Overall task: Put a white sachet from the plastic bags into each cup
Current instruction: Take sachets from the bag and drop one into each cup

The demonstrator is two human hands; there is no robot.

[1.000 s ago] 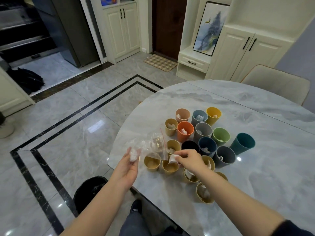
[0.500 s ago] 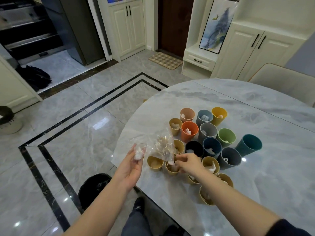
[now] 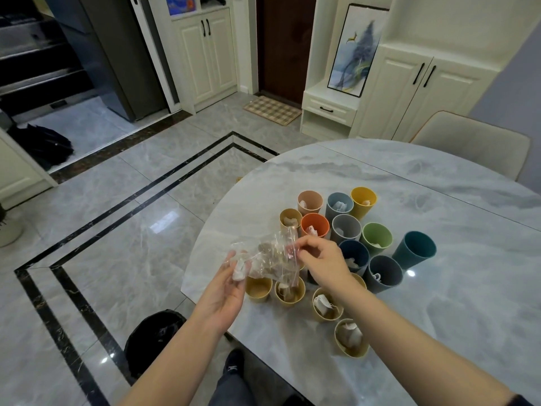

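Partly hidden behind the plastic bag (image 3: 272,256), pinched by both hands' fingers (image 3: 301,250): cups (image 3: 288,293).

The bag (image 3: 273,257) is clear crumpled plastic, held in the air above the near cups, with a white sachet (image 3: 238,271) at its left end. The cups (image 3: 345,230) stand upright, close together on the table: pink, blue, yellow, orange, grey, green, navy, teal and several tan. Most hold a sachet. The near-left tan cup (image 3: 258,289) and the teal cup (image 3: 415,249) look empty.
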